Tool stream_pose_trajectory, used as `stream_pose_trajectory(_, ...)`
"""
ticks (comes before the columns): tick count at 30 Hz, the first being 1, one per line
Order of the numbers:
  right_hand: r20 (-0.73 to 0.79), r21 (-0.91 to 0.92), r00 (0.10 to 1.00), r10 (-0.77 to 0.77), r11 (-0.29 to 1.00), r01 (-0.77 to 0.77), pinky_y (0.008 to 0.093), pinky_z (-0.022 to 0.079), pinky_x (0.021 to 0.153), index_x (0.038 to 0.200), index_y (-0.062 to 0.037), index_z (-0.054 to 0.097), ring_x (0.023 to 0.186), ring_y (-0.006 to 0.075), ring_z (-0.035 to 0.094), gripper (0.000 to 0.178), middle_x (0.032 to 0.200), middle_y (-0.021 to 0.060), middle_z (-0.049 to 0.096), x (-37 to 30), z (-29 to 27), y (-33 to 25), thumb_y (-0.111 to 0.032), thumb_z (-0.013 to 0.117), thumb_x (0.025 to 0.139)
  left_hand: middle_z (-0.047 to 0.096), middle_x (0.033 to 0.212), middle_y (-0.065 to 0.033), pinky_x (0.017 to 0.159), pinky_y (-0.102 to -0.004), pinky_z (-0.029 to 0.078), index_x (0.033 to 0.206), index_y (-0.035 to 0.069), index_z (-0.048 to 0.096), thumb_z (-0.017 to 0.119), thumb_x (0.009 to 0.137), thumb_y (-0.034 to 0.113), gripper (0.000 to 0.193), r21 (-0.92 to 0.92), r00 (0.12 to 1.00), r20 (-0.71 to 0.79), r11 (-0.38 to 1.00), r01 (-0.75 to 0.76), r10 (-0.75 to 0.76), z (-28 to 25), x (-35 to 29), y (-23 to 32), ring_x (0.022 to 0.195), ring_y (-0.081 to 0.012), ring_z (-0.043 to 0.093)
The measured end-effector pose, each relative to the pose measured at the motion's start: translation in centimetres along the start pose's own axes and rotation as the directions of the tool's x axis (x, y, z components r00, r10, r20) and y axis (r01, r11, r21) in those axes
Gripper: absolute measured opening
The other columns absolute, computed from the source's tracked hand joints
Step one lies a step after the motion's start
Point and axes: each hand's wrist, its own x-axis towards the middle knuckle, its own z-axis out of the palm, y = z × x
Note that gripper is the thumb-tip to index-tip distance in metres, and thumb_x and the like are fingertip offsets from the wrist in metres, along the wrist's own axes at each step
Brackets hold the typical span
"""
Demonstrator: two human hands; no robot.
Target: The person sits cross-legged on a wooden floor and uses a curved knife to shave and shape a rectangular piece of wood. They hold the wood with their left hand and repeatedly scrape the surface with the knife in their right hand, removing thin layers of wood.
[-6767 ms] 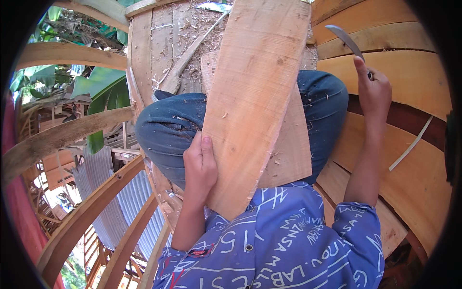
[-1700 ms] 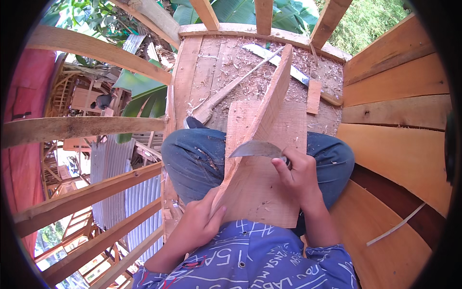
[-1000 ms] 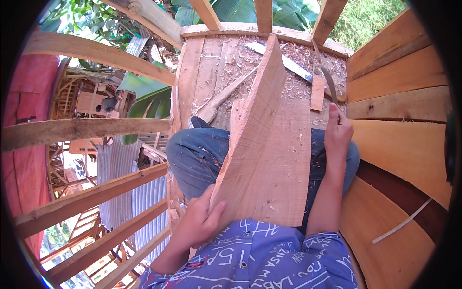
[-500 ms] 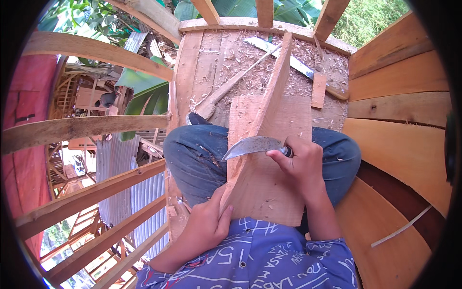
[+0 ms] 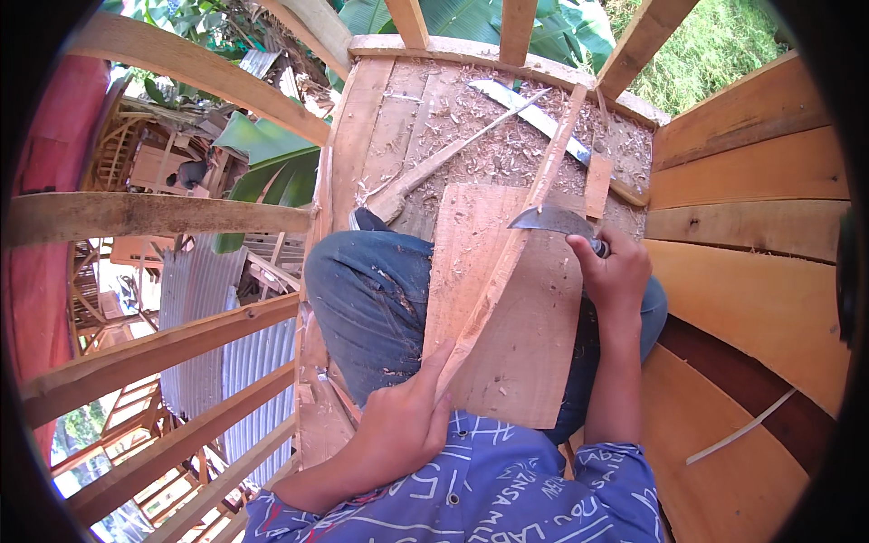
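Observation:
A curved-blade knife is in my right hand, with the fingers wrapped round its dark handle. Its blade lies across the upper edge of a long wooden board, which stands on its narrow side and slants away from me. My left hand grips the near end of this board, thumb on one side and fingers on the other. Beneath it, a wide flat wooden board rests across my lap. Some small shavings dot the flat board.
A handsaw lies on the shaving-strewn plank floor ahead, near a long tapered stick and a small wood piece. Plank walling stands at right. Wooden rails line the left, with corrugated sheets beyond.
The knife and my right hand have moved away from me and rightward along the board's edge. The board's far end has swung right and lower. My left hand keeps its hold.

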Motion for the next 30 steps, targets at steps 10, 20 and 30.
stream_pose_trajectory(10,0.107,0.131,0.972,-0.211,0.972,0.197,0.0386,0.042,0.046,0.066,-0.0029,0.059,0.051,0.0336,0.058,0.052,0.052,0.0149,0.052,-2.9,-1.1,-3.6,-0.051,0.07,0.081,0.064,0.082,-0.0267,0.059,-0.048,0.05,0.138,-0.006,0.037,0.056,0.085,0.008,0.058,-0.019,1.0,0.03,1.0,0.008,-0.007,-0.3,0.2,-0.4,0.066,-0.0404,0.064)
stream_pose_trajectory(20,0.112,0.176,0.973,-0.203,0.967,0.181,0.041,0.042,0.048,0.069,-0.0009,0.059,0.051,0.0358,0.056,0.051,0.053,0.0167,0.053,-2.0,-0.3,-3.1,-0.048,0.062,0.089,0.064,0.081,-0.0262,0.058,-0.0474,0.05,0.137,-0.007,0.037,0.057,0.084,0.007,0.059,-0.032,0.999,0.032,0.999,-0.017,0.018,-0.3,0.4,-0.7,0.065,-0.0395,0.064)
stream_pose_trajectory(30,0.087,0.244,0.953,-0.289,0.934,0.261,0.0389,0.043,0.049,0.07,-0.0025,0.058,0.051,0.0335,0.057,0.045,0.054,0.0158,0.053,-2.4,-0.2,-4.0,-0.043,0.065,0.088,0.063,0.08,-0.0271,0.059,-0.0487,0.05,0.139,-0.007,0.036,0.056,0.084,0.007,0.06,-0.023,0.999,0.019,0.999,-0.038,0.039,-0.5,0.9,-0.4,0.064,-0.041,0.064)
